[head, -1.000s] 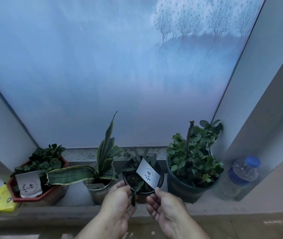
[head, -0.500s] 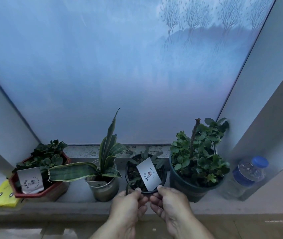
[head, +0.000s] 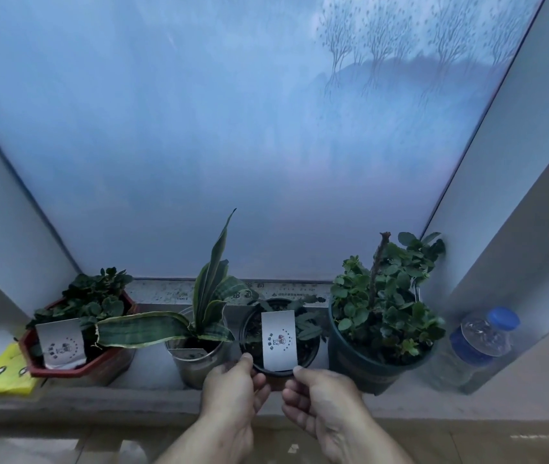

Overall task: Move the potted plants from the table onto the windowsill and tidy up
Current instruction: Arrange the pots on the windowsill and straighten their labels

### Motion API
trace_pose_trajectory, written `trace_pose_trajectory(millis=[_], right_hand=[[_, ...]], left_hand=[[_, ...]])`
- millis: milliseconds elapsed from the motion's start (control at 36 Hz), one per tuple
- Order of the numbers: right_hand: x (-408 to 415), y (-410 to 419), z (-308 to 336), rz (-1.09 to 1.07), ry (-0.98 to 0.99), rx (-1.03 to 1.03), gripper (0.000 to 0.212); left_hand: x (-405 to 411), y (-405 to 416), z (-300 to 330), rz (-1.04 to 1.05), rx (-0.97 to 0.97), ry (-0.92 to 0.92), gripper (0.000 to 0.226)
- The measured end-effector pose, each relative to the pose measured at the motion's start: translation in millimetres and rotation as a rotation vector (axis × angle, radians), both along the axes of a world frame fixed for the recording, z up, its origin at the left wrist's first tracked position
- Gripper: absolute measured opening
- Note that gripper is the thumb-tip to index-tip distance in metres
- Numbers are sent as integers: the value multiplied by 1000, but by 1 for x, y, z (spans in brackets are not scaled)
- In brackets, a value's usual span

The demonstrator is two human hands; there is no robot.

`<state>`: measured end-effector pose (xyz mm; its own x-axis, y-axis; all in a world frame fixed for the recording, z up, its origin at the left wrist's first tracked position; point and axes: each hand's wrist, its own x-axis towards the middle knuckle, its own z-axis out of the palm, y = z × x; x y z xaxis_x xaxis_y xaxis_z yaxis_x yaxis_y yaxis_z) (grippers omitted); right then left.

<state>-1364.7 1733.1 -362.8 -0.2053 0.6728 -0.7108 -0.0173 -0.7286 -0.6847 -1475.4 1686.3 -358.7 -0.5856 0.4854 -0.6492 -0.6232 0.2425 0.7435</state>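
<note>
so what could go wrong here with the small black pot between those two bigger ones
1. The small black pot sits tight between the steel pot and the big dark pot, with both the left hand and the right hand at its rim; a nudge might knock a neighbour.
2. It stands near the front edge of the windowsill, so it could tip forward on release.
3. The white card standing in it may fall out.
</note>
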Motion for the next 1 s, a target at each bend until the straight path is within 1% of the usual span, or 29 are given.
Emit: trace_pose_trajectory(millis=[83,167,361,639,722,778,806,861,944,1000], right_hand=[[3,5,-1,-42,-40,42,13],[6,10,-3,-85,-43,77,8],[5,11,-4,-83,-25,68,8],[4,6,0,-118,-24,80,8],[6,2,5,-114,-39,84,11],[10,-1,12,-80,-73,104,14],[17,-2,18,-63,-93,122,15],[26,-7,31,27,-121,187,15],[50,-13,53,169,-210,372,15],[70,-15,69,192,-252,465,13]], left_hand=[[4,0,0,-21,-1,-26,15],[5,-1,-2,-35,-3,-4,12],[-2,-1,-1,-72,-1,9,5],[-7,0,-3,-107,-7,7,4],[0,0,-4,-142,-60,40,13],[5,-3,-4,-181,-92,108,21],[12,-3,-3,-219,-93,152,24],[17,-9,2,-269,-61,235,20],[31,-11,17,-342,7,337,13],[40,-8,25,-400,41,357,7]])
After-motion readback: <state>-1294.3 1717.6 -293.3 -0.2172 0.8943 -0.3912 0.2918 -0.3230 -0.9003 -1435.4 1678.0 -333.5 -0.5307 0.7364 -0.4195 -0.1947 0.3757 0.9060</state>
